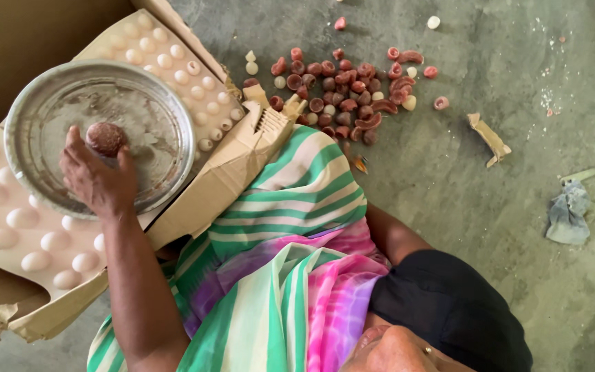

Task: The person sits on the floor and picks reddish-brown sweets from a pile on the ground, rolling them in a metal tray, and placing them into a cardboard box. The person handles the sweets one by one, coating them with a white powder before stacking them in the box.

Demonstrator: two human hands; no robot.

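Your one visible hand [96,178], left or right unclear, presses a brown ball [105,137] with its fingertips against the floor of a round metal pan [166,110]. The pan rests on pale moulded trays [36,241] in a cardboard box [228,172]. At two o'clock from the pan, reddish moulded pieces [346,89] lie scattered on the concrete floor [518,138].

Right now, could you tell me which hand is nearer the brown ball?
Left. The left hand holds the brown ball in the metal dish; the right hand is out of sight.
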